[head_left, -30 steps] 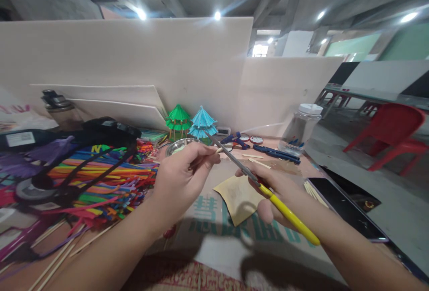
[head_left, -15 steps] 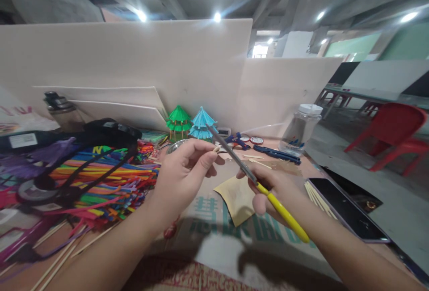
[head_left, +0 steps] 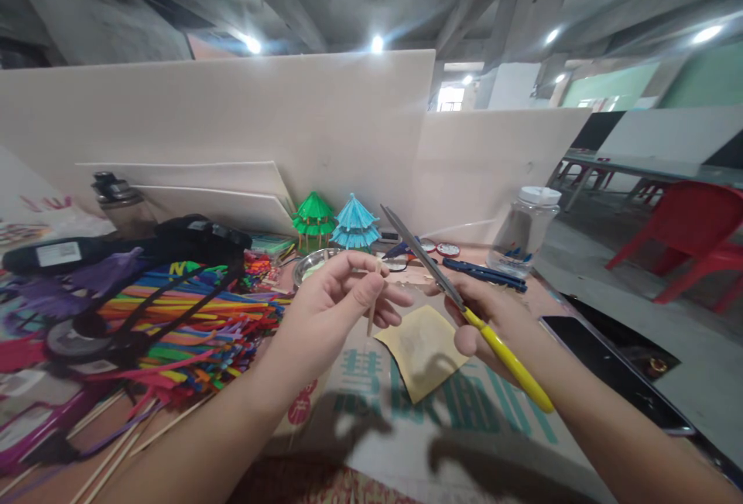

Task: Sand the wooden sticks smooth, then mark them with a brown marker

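Between thumb and fingertips, my left hand (head_left: 328,303) pinches a short thin wooden stick (head_left: 371,320), held roughly upright. My right hand (head_left: 491,310) grips scissors (head_left: 511,365) with yellow handles, their grey blades pointing up and to the left, beside the stick and apart from it. The blades look closed together. Below both hands lies a yellowish square of paper, perhaps sandpaper (head_left: 426,357), on a cardboard sheet (head_left: 380,442) with green print. Behind my hands stand a green small pavilion-like model (head_left: 314,217) and a light blue one (head_left: 354,224).
Colourful pipe cleaners (head_left: 197,303) and a black strap (head_left: 191,237) crowd the left side. A metal bowl (head_left: 307,264) sits behind my left hand. At right are a clear jar (head_left: 516,237), a dark blue tool (head_left: 484,273) and a phone (head_left: 609,368). White boards (head_left: 348,125) stand behind.
The scissors and my right hand have shifted right and down, away from my left hand. The stick in my left hand now shows upright below the fingers. The view has tilted slightly upward.
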Motion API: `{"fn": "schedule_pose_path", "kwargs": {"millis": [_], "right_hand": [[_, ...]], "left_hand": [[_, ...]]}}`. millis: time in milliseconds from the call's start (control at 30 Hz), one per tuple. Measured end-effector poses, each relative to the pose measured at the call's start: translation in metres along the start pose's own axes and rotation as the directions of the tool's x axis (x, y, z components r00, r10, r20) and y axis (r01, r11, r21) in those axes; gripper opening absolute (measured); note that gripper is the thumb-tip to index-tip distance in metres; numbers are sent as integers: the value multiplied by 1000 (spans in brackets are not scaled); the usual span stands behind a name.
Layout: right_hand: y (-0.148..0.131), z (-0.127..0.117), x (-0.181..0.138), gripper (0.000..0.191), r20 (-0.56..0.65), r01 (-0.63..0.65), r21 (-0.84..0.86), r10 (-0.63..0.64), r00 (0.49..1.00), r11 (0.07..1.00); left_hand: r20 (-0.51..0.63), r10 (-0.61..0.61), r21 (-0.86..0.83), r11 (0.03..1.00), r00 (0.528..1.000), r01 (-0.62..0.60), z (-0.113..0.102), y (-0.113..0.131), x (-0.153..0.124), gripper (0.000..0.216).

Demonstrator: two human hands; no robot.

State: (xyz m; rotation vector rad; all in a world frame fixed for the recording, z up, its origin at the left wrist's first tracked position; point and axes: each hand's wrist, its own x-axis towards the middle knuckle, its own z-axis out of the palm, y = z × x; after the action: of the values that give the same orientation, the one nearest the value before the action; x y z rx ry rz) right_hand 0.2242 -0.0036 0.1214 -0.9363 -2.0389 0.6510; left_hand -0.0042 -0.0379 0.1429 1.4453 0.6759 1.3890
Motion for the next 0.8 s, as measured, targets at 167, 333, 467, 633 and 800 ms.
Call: {"fn": "schedule_pose_path", "kwargs": {"millis": [167,333,467,633,800], "right_hand": [[1,0,-5,64,57,-36,14,35,998,999],[-8,0,-4,62,77,4,6,-5,997,1000],[-12,-17,3,60,45,-78,-252,92,995,965],[43,-52,15,48,26,-167,-587,224,974,793],[121,-64,13,39,-64,-336,-759,450,891,557]], "left_hand": [[-6,-13,-1,1000,1000,13,-1,-2,2,26],[-6,5,-4,1000,1000,-5,-2,-4,2,26],[-41,64,147,987,997,-58,-4,-5,3,25],[-38,155,381,916,987,-129,-9,-14,11,21],[18,96,323,942,995,-96,-6,-25,12,26]]}}
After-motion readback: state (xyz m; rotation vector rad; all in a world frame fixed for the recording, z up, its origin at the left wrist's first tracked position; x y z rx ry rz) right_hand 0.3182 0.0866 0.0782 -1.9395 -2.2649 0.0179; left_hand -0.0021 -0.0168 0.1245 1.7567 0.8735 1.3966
